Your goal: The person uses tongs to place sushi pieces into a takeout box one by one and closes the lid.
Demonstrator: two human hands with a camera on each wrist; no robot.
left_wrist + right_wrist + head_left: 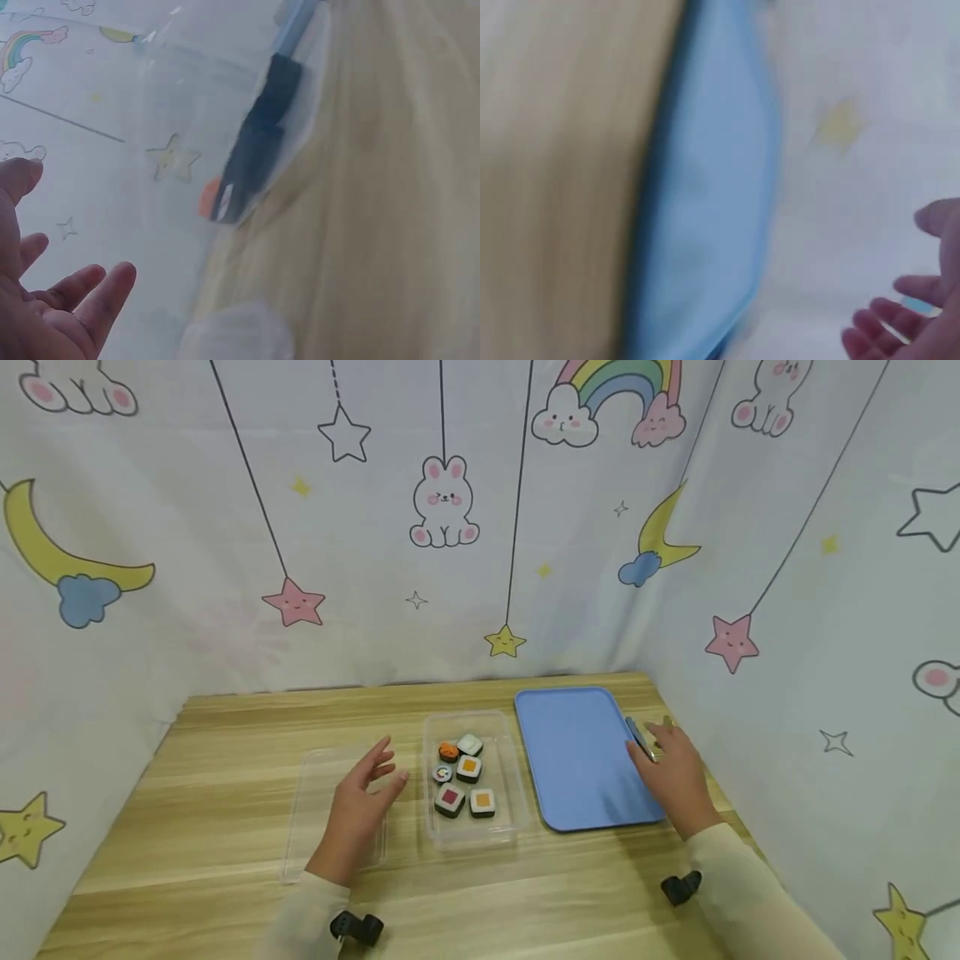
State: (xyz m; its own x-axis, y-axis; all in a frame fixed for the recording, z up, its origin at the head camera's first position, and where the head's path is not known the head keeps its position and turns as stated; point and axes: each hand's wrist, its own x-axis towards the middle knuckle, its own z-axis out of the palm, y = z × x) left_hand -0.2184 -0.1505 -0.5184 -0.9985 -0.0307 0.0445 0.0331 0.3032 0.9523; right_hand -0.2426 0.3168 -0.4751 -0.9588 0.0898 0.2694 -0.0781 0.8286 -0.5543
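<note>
My left hand (357, 814) hovers with fingers apart over a flat clear plastic lid (306, 818), holding nothing. To its right, a clear plastic box (506, 777) holds several toy sushi pieces (469, 768), topped in white, orange and red. My right hand (675, 777) hangs over the right edge of a blue tray (577, 760), close to a slim utensil (639, 737) with a grey-blue end. The fingers partly cover the utensil, so its kind is unclear. In the right wrist view, the right hand's fingers (922, 289) are loosely spread with nothing between them.
Everything lies on a wood-grain table (187, 827). A white printed curtain (360, 543) closes off the back and both sides; the right side stands close to my right arm. A black camera mount sits at each wrist.
</note>
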